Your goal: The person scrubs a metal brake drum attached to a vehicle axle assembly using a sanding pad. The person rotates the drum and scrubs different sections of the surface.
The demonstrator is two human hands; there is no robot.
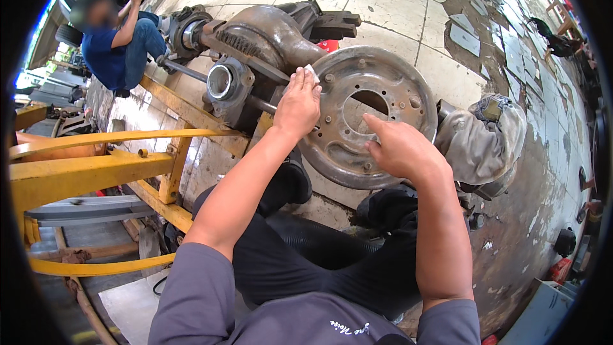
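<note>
A round, worn metal brake backing plate (408, 83) stands tilted in front of me, with a large centre hole and several bolt holes. My left hand (298, 105) lies against its upper left rim, fingers close together on a small white cloth or paper (311, 74). My right hand (403, 148) is over the plate's right part. Its index finger and thumb are stretched apart at the centre hole; the other fingers are partly hidden. Behind the plate lies a big rusty axle housing (265, 25), and left of my left hand is a hub end (221, 82) with a round opening.
Right of the plate, a grey cloth (488, 131) covers a metal part. A yellow steel frame (96, 179) stands at the left. Farther left, a person in blue (108, 51) squats by a long shaft (182, 69). Broken tiles (465, 38) lie on the floor at the far right.
</note>
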